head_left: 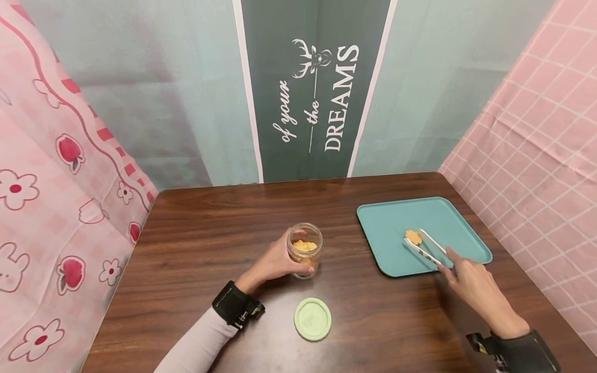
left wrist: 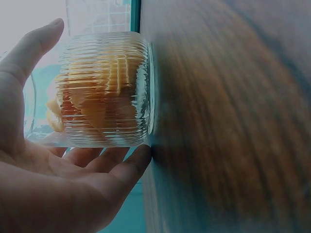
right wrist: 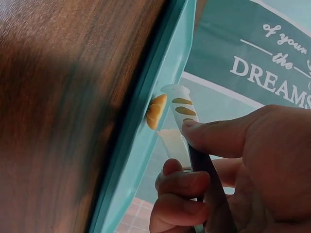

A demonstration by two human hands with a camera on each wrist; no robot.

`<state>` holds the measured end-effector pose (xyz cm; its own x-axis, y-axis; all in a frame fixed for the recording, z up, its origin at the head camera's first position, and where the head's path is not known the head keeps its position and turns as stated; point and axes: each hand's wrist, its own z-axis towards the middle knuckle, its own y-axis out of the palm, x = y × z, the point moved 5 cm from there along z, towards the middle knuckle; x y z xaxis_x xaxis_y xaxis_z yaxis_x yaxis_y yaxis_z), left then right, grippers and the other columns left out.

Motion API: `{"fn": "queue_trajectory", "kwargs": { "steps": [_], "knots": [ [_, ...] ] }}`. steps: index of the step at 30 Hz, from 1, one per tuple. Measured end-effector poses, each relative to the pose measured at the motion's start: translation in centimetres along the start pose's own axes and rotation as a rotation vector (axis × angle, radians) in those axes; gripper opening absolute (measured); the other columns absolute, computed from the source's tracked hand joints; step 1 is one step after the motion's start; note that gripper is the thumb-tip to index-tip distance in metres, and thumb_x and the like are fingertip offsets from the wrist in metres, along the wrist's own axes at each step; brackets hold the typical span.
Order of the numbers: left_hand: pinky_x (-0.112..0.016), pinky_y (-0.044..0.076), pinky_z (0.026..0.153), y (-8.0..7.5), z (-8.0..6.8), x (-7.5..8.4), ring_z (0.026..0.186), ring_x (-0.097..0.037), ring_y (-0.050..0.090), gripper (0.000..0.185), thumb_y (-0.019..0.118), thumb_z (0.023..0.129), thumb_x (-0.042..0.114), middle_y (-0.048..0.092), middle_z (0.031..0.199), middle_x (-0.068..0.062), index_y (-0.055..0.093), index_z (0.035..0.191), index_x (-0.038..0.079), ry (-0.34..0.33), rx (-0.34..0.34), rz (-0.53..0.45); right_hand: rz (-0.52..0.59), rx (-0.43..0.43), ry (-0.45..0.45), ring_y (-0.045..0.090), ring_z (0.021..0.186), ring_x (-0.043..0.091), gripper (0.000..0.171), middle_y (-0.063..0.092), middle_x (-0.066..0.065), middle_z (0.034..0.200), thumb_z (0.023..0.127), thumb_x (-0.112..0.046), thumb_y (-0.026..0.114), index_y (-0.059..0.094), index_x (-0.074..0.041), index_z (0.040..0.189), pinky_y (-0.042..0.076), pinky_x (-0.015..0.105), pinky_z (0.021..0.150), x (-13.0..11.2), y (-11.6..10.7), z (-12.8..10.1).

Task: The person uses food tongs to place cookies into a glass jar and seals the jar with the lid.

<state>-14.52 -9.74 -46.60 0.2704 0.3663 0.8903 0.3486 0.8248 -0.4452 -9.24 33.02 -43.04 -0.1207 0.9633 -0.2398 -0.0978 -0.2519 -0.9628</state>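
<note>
At the top centre of your head view, the dark green banner (head_left: pixel 317 88) reads "of your — the DREAMS"

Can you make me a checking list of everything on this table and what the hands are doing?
Surface: brown wooden table, looks dry and clean.
Job's things: glass jar standing upright, open, with orange snack pieces inside; green lid lying flat near the front edge, apart from the jar; tongs over the teal tray, their tips at one orange piece on it.
Clutter: nothing seen.
Grips: left hand wraps around the jar; right hand pinches the tongs.
Cables: nothing seen; dark bands on both wrists.
Surroundings: pink patterned cloths left and right, green banner reading DREAMS behind.
</note>
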Motion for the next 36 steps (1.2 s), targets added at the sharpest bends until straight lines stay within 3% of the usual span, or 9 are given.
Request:
{"fn": "queue_trajectory", "kwargs": {
  "steps": [5,13,21,28,36],
  "knots": [
    [-0.04,0.047,0.107,0.1,-0.1,-0.1,0.123,-0.018,0.062,0.094,0.1,0.07,0.029,0.064,0.142,-0.006,0.051,0.147,0.008,-0.014,-0.003,0.002,0.0,-0.037,0.024,0.067,0.085,0.055,0.049,0.061,0.047,0.116,0.1,-0.006,0.068,0.05,0.023,0.135,0.05,0.06,0.058,0.4,0.4,0.1],
    [-0.04,0.047,0.107,0.0,-0.1,0.0,0.123,-0.021,0.062,0.094,0.1,0.07,0.03,0.064,0.142,-0.01,0.051,0.147,0.006,-0.01,0.0,0.003,0.002,-0.05,0.042,0.065,0.082,0.047,0.051,0.058,0.049,0.119,0.101,-0.006,0.066,0.048,0.026,0.136,0.05,0.057,0.06,0.6,0.7,0.3],
    [-0.041,0.047,0.107,0.0,-0.2,0.1,0.123,-0.021,0.062,0.093,0.1,0.07,0.03,0.064,0.141,-0.01,0.051,0.147,0.006,-0.003,0.001,0.006,0.007,-0.038,0.042,0.058,0.073,0.035,0.048,0.061,0.046,0.115,0.102,-0.007,0.065,0.05,0.025,0.135,0.048,0.053,0.059,0.5,1.0,0.5],
    [-0.042,0.047,0.107,0.0,-0.2,0.1,0.124,-0.022,0.062,0.093,0.1,0.07,0.029,0.064,0.142,-0.011,0.051,0.146,0.005,0.004,0.003,0.01,0.001,-0.001,0.0,0.066,0.076,0.046,0.042,0.066,0.039,0.099,0.101,-0.004,0.066,0.054,0.022,0.131,0.051,0.061,0.059,0.4,1.3,0.3],
    [-0.043,0.048,0.106,0.0,-0.2,0.1,0.123,-0.022,0.063,0.093,0.1,0.07,0.029,0.064,0.14,-0.01,0.052,0.145,0.006,0.006,0.007,0.013,0.006,0.015,-0.02,0.065,0.072,0.04,0.04,0.067,0.037,0.097,0.101,-0.003,0.067,0.055,0.021,0.13,0.05,0.057,0.055,0.3,1.4,0.2]
  ]
}}
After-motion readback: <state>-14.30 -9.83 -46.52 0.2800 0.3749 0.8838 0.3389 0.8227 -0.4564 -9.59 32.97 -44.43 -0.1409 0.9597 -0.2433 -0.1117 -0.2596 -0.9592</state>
